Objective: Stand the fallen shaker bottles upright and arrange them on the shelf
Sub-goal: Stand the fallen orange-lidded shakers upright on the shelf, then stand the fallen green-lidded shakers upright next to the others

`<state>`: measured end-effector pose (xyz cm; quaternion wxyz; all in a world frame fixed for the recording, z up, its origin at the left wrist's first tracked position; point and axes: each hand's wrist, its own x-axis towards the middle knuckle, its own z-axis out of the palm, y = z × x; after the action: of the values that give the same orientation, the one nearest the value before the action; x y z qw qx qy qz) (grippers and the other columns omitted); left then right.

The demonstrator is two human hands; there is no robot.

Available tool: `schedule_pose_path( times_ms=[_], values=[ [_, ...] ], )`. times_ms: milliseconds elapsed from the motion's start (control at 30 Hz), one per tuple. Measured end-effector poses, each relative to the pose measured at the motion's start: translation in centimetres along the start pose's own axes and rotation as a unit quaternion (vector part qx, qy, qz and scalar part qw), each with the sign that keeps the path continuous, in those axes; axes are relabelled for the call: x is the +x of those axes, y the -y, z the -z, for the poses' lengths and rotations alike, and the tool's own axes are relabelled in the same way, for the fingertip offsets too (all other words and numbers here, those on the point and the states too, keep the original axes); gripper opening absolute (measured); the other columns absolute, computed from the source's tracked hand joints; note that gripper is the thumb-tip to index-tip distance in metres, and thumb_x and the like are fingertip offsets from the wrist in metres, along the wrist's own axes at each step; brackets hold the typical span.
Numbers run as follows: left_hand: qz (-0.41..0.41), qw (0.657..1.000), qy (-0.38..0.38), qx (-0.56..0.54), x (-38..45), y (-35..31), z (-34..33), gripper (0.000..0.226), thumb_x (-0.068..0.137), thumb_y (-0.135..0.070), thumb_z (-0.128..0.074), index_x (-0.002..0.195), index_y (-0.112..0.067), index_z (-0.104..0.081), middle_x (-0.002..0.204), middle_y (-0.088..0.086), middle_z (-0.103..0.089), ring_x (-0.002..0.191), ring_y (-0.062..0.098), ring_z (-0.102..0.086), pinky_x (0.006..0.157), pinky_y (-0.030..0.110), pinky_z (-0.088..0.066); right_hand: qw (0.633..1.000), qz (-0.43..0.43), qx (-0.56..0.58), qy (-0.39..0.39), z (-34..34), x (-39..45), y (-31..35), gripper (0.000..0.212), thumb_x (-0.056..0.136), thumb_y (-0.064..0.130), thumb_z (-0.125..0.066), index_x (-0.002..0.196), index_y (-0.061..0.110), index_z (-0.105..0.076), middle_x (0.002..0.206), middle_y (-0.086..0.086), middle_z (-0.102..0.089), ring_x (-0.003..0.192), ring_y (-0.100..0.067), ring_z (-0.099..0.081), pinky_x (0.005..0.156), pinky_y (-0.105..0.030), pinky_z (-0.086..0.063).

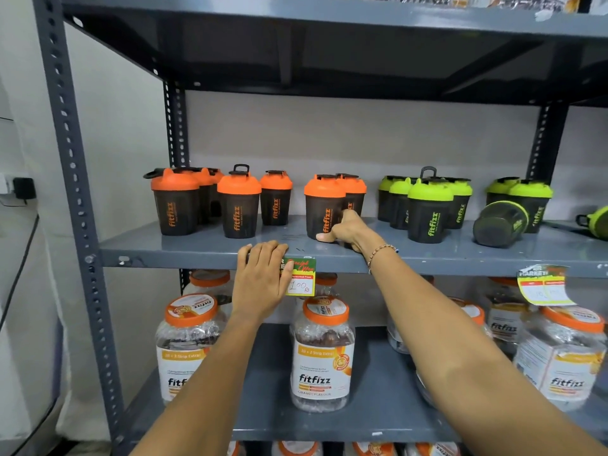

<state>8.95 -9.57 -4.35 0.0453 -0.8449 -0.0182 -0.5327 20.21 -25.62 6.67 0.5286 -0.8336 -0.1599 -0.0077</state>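
Dark shaker bottles stand on the grey middle shelf (197,250). Several orange-lidded ones are upright on the left. My right hand (347,230) grips the base of an upright orange-lidded shaker (320,205) near the shelf's middle. Several green-lidded shakers (427,209) stand upright to the right. One green shaker (500,223) lies on its side, bottom toward me. Another fallen green shaker (595,222) shows at the far right edge. My left hand (263,278) rests flat on the shelf's front lip, fingers apart, holding nothing.
A price tag (301,278) hangs on the shelf lip beside my left hand, another tag (544,286) at the right. Large orange-capped jars (322,353) fill the shelf below. The metal upright (75,192) bounds the left side.
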Motion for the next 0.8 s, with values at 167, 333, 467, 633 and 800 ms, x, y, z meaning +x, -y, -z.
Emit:
schedule_pose_path(
  times_ms=[167,333,467,633,800],
  values=[
    [0.012,1.000,0.009,-0.010,0.1,-0.4,0.5,0.040,0.091,-0.036,-0.040,0.111,-0.011,-0.064,0.111,0.006,-0.065,0.105,0.024,-0.060,0.107,0.041,-0.025,0.999,-0.010,-0.014,0.032,0.3,-1.2,0.5,0.060,0.069,0.006,-0.082,0.122,0.003,-0.054,0.123,-0.014,-0.062,0.117,-0.033,-0.056,0.101,-0.044,-0.045],
    [0.015,0.999,-0.009,-0.033,0.2,-1.5,0.9,0.041,0.090,-0.031,-0.038,0.111,-0.008,-0.065,0.113,0.009,-0.066,0.113,0.027,-0.060,0.111,0.042,-0.020,0.993,0.026,0.018,-0.116,0.8,-3.0,-0.1,0.062,0.073,0.003,-0.078,0.128,0.004,-0.049,0.127,-0.012,-0.060,0.116,-0.024,-0.057,0.098,-0.030,-0.044],
    [-0.043,0.996,0.005,-0.074,1.2,-5.2,1.1,0.042,0.091,-0.030,-0.039,0.113,-0.007,-0.065,0.115,0.009,-0.066,0.113,0.028,-0.060,0.110,0.043,-0.026,0.965,0.099,0.008,-0.242,4.5,-5.6,-0.6,0.025,0.077,-0.001,-0.065,0.101,0.006,-0.070,0.100,-0.012,-0.074,0.083,-0.014,-0.062,0.079,-0.010,-0.048],
    [-0.077,0.990,0.043,-0.113,2.5,-13.0,0.7,0.041,0.093,-0.032,-0.037,0.114,-0.008,-0.063,0.114,0.006,-0.065,0.108,0.026,-0.060,0.109,0.041,-0.025,0.948,0.095,0.001,-0.305,12.4,-8.2,-2.4,0.019,0.077,0.002,-0.062,0.089,0.009,-0.075,0.092,-0.012,-0.076,0.080,-0.016,-0.065,0.075,-0.018,-0.049],
    [-0.073,0.990,0.053,-0.105,3.6,-21.0,-1.1,0.042,0.093,-0.034,-0.036,0.115,-0.009,-0.063,0.113,0.006,-0.065,0.107,0.027,-0.060,0.109,0.041,-0.025,0.943,0.033,-0.023,-0.331,20.6,-8.8,-6.8,0.018,0.082,0.004,-0.062,0.090,0.011,-0.076,0.096,-0.012,-0.073,0.094,-0.026,-0.064,0.095,-0.032,-0.049]
  ],
)
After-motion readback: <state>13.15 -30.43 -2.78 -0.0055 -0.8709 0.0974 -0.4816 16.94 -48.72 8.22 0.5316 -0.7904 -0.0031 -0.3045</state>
